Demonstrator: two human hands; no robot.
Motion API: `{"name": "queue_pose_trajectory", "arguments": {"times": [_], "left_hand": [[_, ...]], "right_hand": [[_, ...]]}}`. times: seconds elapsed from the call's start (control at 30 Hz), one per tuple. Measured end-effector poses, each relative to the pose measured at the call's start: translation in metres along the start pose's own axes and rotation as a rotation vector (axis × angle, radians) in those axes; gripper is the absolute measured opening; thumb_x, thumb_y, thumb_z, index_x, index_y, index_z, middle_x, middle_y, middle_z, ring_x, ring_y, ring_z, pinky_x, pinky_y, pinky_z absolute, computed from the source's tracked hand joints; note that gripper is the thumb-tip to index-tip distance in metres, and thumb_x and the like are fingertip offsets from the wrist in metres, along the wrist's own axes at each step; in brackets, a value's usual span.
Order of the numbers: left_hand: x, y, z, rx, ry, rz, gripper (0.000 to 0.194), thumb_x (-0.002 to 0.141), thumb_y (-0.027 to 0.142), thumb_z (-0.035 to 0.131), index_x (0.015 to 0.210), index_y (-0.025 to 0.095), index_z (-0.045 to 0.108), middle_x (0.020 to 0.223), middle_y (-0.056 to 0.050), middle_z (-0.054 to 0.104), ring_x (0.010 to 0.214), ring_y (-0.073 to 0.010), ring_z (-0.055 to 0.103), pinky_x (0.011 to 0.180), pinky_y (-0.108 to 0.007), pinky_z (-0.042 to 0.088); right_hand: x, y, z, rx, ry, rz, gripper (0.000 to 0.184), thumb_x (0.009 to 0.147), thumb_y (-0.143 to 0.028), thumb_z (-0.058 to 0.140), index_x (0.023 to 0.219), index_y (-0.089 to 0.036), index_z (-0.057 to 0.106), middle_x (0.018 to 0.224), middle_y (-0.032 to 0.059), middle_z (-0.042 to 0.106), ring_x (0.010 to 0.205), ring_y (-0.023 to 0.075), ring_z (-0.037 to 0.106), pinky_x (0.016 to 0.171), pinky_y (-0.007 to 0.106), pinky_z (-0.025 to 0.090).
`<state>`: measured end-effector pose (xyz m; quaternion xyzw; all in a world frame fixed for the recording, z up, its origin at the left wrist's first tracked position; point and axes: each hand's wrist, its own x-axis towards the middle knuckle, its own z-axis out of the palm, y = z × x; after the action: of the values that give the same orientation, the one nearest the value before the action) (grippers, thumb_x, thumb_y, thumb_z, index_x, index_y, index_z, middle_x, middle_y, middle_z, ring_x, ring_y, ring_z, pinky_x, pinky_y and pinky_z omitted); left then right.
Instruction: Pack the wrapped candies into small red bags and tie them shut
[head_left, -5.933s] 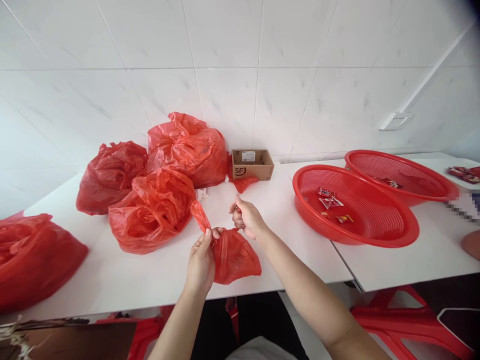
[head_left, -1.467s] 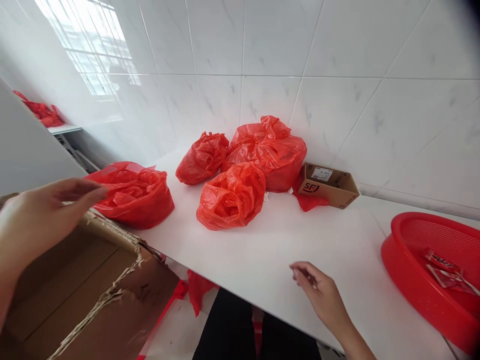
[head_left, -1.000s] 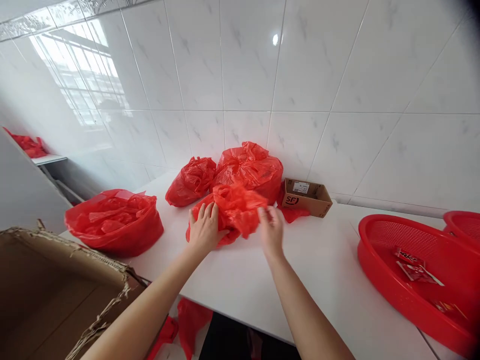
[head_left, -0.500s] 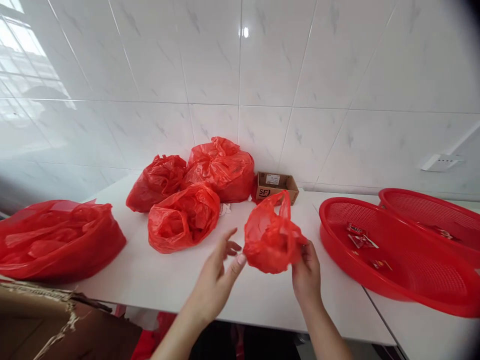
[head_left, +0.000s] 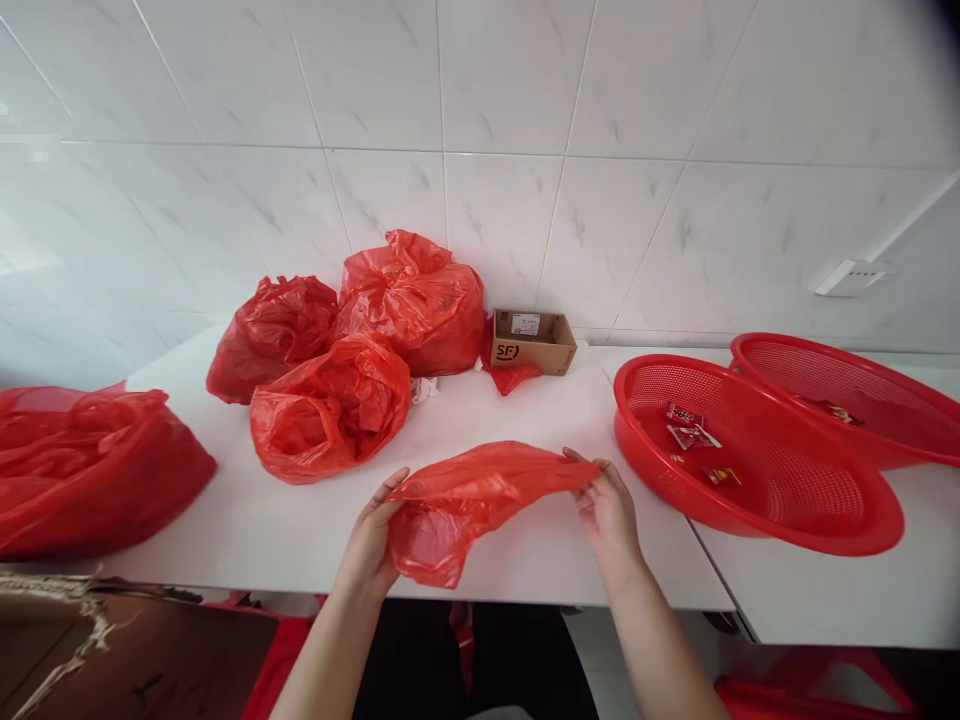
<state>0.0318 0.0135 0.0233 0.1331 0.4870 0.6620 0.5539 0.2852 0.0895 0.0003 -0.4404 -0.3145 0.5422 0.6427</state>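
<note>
Left grip (head_left: pixel 370 532) and right grip (head_left: pixel 609 508) clasp one red bag (head_left: pixel 484 490) near four bulkier bags (head_left: pixel 412 305), two baskets (head_left: pixel 814 480).

White table (head_left: pixel 480 415) set against a second table (head_left: pixel 810 590)

Four red plastic bags rest on the white table: a wide bag (head_left: pixel 97 475) at far left, a crumpled bag (head_left: pixel 274 340) and a bulky bag (head_left: pixel 416 305) at the back, and a loose-mouthed bag (head_left: pixel 330 410) before them. Crumpled paper (head_left: pixel 424 389) lies beside that one. Further right stand a small cardboard box (head_left: pixel 532 354) by a red scrap (head_left: pixel 512 380), then a basket (head_left: pixel 649 480) across the seam and, behind it, another basket (head_left: pixel 900 385).
</note>
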Motion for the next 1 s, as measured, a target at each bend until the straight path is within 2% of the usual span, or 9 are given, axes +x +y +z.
{"name": "queue_pose_trajectory", "arguments": {"times": [0.07, 0.2, 0.27, 0.33, 0.43, 0.63, 0.8, 0.9, 1.0], "left_hand": [[0.004, 0.001, -0.005, -0.017, 0.051, 0.020, 0.047, 0.061, 0.014, 0.070, 0.105, 0.020, 0.054, 0.073, -0.001, 0.069, 0.065, -0.0188, 0.069, 0.062, -0.028, 0.054], [0.002, -0.003, -0.001, 0.013, 0.064, 0.054, 0.041, 0.066, 0.020, 0.070, 0.103, 0.022, 0.053, 0.076, 0.001, 0.069, 0.065, -0.0167, 0.068, 0.062, -0.027, 0.053], [-0.001, -0.006, 0.004, 0.060, 0.045, 0.067, 0.043, 0.067, 0.026, 0.071, 0.105, 0.023, 0.052, 0.076, 0.002, 0.068, 0.064, -0.0159, 0.067, 0.061, -0.026, 0.052], [-0.003, -0.007, 0.009, 0.132, 0.007, 0.088, 0.044, 0.070, 0.030, 0.069, 0.109, 0.024, 0.050, 0.075, 0.003, 0.067, 0.063, -0.0154, 0.066, 0.061, -0.026, 0.051], [-0.005, -0.007, 0.017, 0.292, -0.086, 0.150, 0.037, 0.074, 0.034, 0.066, 0.106, 0.023, 0.051, 0.083, 0.002, 0.066, 0.070, -0.0142, 0.065, 0.067, -0.026, 0.050], [-0.001, -0.012, 0.016, 0.822, -0.318, 0.232, 0.027, 0.072, 0.021, 0.063, 0.099, 0.020, 0.065, 0.097, -0.005, 0.069, 0.086, -0.0203, 0.064, 0.075, -0.029, 0.049], [0.020, 0.007, -0.017, 1.221, -0.128, 0.351, 0.052, 0.063, 0.003, 0.052, 0.109, 0.025, 0.065, 0.104, -0.005, 0.065, 0.079, -0.0190, 0.062, 0.073, -0.031, 0.044], [0.027, 0.026, -0.033, 1.346, -0.012, 0.410, 0.046, 0.069, 0.007, 0.050, 0.108, 0.026, 0.063, 0.107, -0.005, 0.063, 0.070, -0.0170, 0.060, 0.066, -0.030, 0.044], [0.012, 0.029, -0.025, 1.384, 0.003, 0.520, 0.043, 0.075, 0.011, 0.049, 0.113, 0.027, 0.061, 0.116, -0.005, 0.062, 0.088, -0.0213, 0.064, 0.073, -0.033, 0.049]], "right_hand": [[0.000, -0.009, -0.003, -0.067, 0.012, -0.047, 0.024, 0.076, -0.030, 0.067, 0.081, -0.023, 0.044, 0.105, 0.0087, 0.072, 0.104, 0.0251, 0.067, 0.092, 0.046, 0.051], [-0.047, -0.027, 0.012, -0.368, -0.007, -0.530, 0.016, 0.083, -0.025, 0.062, 0.098, -0.024, 0.055, 0.117, 0.0096, 0.064, 0.112, 0.0233, 0.061, 0.097, 0.045, 0.047], [-0.075, -0.036, 0.027, -0.437, -0.254, -0.694, 0.011, 0.088, -0.022, 0.056, 0.098, -0.025, 0.059, 0.106, 0.0076, 0.067, 0.101, 0.0213, 0.065, 0.084, 0.037, 0.053], [-0.091, -0.043, 0.044, -0.543, -0.672, -0.709, 0.014, 0.090, -0.022, 0.052, 0.097, -0.027, 0.064, 0.095, 0.0042, 0.070, 0.088, 0.0186, 0.067, 0.072, 0.031, 0.055], [-0.085, -0.043, 0.065, -0.786, -1.020, -0.656, 0.024, 0.093, -0.020, 0.047, 0.107, -0.025, 0.066, 0.105, 0.0042, 0.070, 0.097, 0.0176, 0.066, 0.084, 0.031, 0.054], [-0.031, -0.030, 0.075, -1.322, -0.927, -0.440, 0.046, 0.095, -0.017, 0.042, 0.140, -0.022, 0.049, 0.138, 0.0126, 0.054, 0.123, 0.0265, 0.055, 0.098, 0.043, 0.047], [0.000, -0.028, 0.060, -1.683, -0.902, -0.064, 0.089, 0.076, -0.018, 0.068, 0.154, -0.027, 0.027, 0.156, 0.0192, 0.029, 0.129, 0.0384, 0.049, 0.092, 0.044, 0.048], [0.010, -0.030, 0.054, -1.715, -0.835, -0.025, 0.098, 0.074, -0.023, 0.071, 0.156, -0.025, 0.018, 0.155, 0.0235, 0.027, 0.127, 0.0375, 0.051, 0.085, 0.039, 0.050], [0.011, -0.028, 0.054, -1.756, -0.783, -0.024, 0.101, 0.074, -0.030, 0.073, 0.157, -0.025, 0.015, 0.155, 0.0255, 0.025, 0.122, 0.0366, 0.055, 0.083, 0.037, 0.050]]}}
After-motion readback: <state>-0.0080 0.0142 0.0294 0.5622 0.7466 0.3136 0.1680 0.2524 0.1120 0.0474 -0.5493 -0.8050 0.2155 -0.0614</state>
